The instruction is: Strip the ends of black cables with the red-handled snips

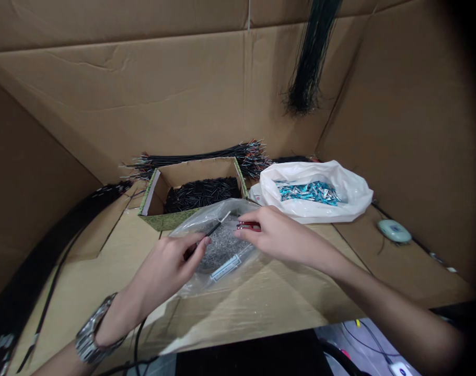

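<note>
My left hand [171, 261] is closed round a black cable [214, 228], whose thin pale end points up and to the right. Between the fingers of my right hand [275, 232] is a small red piece [250, 226] with shiny spots; its exact kind cannot be made out. The two hands are apart, with the cable tip just left of the red piece. Beneath them lies a clear plastic bag [190, 287] of tiny silvery parts [216, 253], bearing a white and blue label [225, 268].
Behind the bag stands a green-sided box [163, 222] of short black tubes [202, 193]. A white bag [353, 196] holds blue and silver pieces [310, 192]. Cable bundles lie behind [194, 155] and at left [45, 256]. A pale green oval device [394, 231] sits right. Cardboard walls [143, 94] surround the table.
</note>
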